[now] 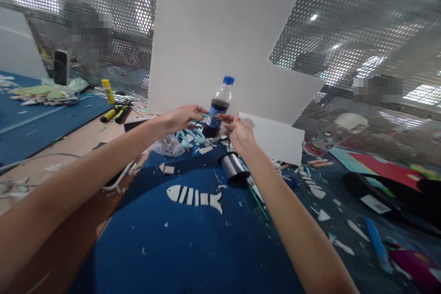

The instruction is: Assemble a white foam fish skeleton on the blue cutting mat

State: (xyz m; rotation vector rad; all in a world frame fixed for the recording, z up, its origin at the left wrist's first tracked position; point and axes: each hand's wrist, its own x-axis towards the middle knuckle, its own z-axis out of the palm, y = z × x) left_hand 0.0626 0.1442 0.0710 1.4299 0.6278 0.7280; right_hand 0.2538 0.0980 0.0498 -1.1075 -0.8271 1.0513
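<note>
A cola-like bottle (220,105) with dark liquid, a blue label and a blue cap stands upright at the far end of the blue mat. My left hand (182,118) reaches to its left side, fingers stretched out and apart. On the other side, my right hand (240,132) has its fingers extended towards the label and its thumb raised. Whether any fingertip touches the bottle is unclear. Light-blue scissors handles (191,138) lie below my left hand. A spool of silvery wire (234,167) rests beneath my right wrist. Nearer to me, white pieces form a segmented fish (195,196).
A tall white board (213,32) stands behind the bottle. Yellow-black pliers (117,112) and a yellow glue stick (108,91) lie at left. White scraps (324,215), a blue stick (378,244) and a black strap-like item (375,195) are at right.
</note>
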